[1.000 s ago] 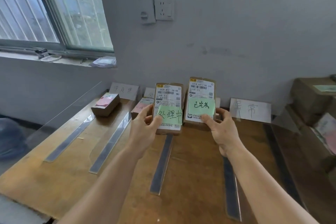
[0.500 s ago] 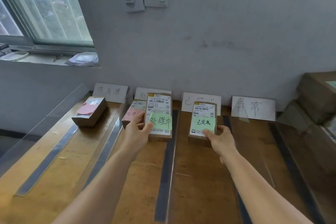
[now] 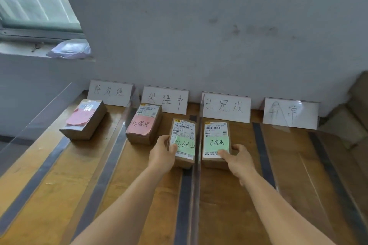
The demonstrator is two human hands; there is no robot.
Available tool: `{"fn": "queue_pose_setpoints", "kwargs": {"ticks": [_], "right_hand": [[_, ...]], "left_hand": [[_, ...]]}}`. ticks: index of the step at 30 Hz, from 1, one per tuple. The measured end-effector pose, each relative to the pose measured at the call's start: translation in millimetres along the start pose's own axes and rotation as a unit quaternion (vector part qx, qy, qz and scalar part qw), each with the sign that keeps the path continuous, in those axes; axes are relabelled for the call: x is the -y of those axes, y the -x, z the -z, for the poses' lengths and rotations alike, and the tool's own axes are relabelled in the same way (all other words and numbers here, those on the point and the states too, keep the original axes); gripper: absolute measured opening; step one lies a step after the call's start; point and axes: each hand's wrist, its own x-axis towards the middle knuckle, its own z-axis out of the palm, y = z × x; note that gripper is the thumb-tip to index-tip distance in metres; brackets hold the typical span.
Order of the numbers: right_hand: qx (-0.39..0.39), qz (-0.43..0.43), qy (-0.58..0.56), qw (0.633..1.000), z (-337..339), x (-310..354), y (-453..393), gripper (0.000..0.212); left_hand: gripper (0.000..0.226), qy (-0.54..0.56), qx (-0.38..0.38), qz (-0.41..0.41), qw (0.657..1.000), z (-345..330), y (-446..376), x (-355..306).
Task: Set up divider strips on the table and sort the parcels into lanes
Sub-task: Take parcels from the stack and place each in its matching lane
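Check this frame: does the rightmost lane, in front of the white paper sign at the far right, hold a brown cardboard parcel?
No, the lane in front of the far-right white paper sign shows only bare wooden table.

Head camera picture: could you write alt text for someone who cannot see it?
Two bare hands each hold a small parcel on a wooden table: the left hand a parcel with a green note, the right hand another green-noted parcel, either side of a clear divider strip. Four handwritten signs lean against the wall.

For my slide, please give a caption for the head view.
Left hand and right hand set two green-noted parcels in neighbouring lanes.
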Motion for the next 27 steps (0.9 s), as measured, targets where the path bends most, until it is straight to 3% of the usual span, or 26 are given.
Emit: {"fn": "queue_pose_setpoints", "kwargs": {"ticks": [3,6,9,11,19,27], "right_hand": [[-0.002,0.030,0.045,0.999,-7.6,3.0,-3.4,0.062],[-0.021,0.119,0.124,0.985,-9.6,2.7,-0.8,0.075],[-0.009,0.248,0.275,0.929,-6.6,-0.4,1.8,0.079],[0.009,0.300,0.380,0.875,-6.6,-2.8,-0.1,0.072],[-0.047,0.326,0.473,0.817,-18.1,13.9,-11.3,0.065],[-0.034,0.323,0.460,0.826,-23.1,24.4,-26.3,0.065]], "left_hand": [[0.048,-0.078,-0.016,-0.036,0.996,-1.7,-7.5,-0.5],[0.056,-0.194,-0.026,-0.157,0.968,2.7,-4.5,2.6],[0.062,-0.357,0.069,-0.308,0.879,11.7,-2.9,4.4],[0.064,-0.420,0.097,-0.334,0.838,13.6,-6.9,4.6],[0.060,-0.448,0.024,-0.304,0.840,8.3,-31.5,-10.2],[0.060,-0.454,0.022,-0.273,0.848,6.1,-46.5,-23.9]]}}
